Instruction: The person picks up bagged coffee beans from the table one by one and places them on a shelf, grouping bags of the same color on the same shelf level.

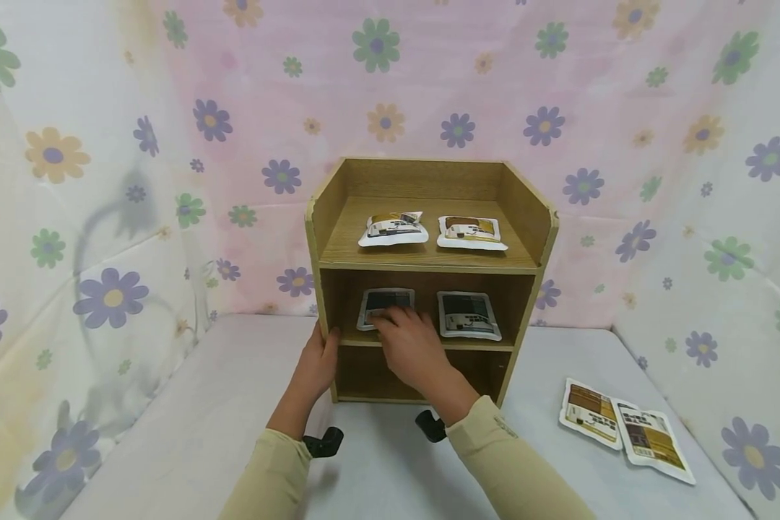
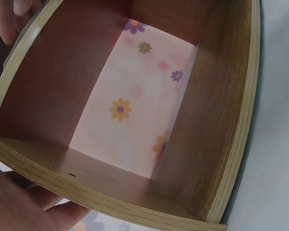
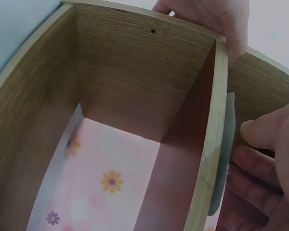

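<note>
My left hand (image 1: 315, 365) grips the left side panel of a small wooden shelf (image 1: 429, 268), its fingers along the outside and its thumb over the front edge. My right hand (image 1: 416, 350) reaches into the middle compartment, over a dark-labelled packet (image 1: 386, 297) lying flat on the left. In the right wrist view its loosely bent fingers (image 3: 254, 190) hover beside that packet (image 3: 224, 154), with nothing pinched between them. A second dark-labelled packet (image 1: 468, 315) lies to the right on the same board.
On the top board lie two white packets with brown and yellow labels, one left (image 1: 393, 229) and one right (image 1: 471, 232). Two more packets, one brown-labelled (image 1: 591, 413) and one yellow and dark (image 1: 653, 437), overlap on the white table (image 1: 234, 419) at right. Flowered cloth (image 1: 416, 94) surrounds the table.
</note>
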`<act>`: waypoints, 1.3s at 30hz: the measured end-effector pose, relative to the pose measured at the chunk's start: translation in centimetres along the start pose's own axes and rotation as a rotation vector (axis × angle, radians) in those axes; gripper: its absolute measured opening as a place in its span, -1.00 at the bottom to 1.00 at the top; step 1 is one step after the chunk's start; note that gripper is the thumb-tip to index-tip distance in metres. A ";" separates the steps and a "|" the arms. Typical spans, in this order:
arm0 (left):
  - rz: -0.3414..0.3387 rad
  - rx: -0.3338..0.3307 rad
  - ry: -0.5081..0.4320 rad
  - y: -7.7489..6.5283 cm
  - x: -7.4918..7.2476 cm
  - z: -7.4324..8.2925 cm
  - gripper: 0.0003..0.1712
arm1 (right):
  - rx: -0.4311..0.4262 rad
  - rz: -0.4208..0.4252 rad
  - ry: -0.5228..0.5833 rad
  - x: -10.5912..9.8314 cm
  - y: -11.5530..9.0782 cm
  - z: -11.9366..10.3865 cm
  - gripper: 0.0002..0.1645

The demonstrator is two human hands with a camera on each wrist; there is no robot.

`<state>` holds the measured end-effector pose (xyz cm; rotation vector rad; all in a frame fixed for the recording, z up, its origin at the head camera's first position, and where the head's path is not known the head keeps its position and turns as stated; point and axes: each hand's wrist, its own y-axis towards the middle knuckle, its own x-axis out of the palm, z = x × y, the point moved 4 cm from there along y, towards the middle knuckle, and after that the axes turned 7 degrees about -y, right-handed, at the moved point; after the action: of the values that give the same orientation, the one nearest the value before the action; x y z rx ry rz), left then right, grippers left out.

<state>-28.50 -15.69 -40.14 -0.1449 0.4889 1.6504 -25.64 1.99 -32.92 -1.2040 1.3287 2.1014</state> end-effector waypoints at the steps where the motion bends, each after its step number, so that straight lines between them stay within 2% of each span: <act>1: 0.000 0.002 -0.003 0.0 0.0 0.0 -0.35 | -0.002 -0.001 0.003 -0.1 -0.1 0.0 -0.64; 7: -0.012 -0.012 -0.013 0.0 -0.1 -0.1 -0.34 | -0.009 0.004 0.017 -0.7 -1.1 0.5 -0.65; 14: -0.012 -0.011 -0.006 0.0 -0.1 -0.1 -0.33 | -0.006 0.041 0.085 -1.6 -2.4 1.3 -0.64; 18: -0.006 -0.007 0.009 0.1 -0.2 -0.1 -0.32 | 0.005 0.031 0.112 -2.1 -3.0 1.7 -0.62; 30: -0.012 -0.004 -0.002 0.1 -0.3 -0.2 -0.32 | -0.019 0.068 0.134 -3.5 -4.9 2.6 -0.61; 39: -0.011 0.003 -0.009 0.1 -0.1 -0.1 -0.34 | 0.016 0.057 0.157 -4.2 -6.8 4.1 -0.59</act>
<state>-28.58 -15.80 -40.21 -0.1378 0.4832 1.6386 -20.49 9.31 -32.40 -1.3645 1.4607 2.0670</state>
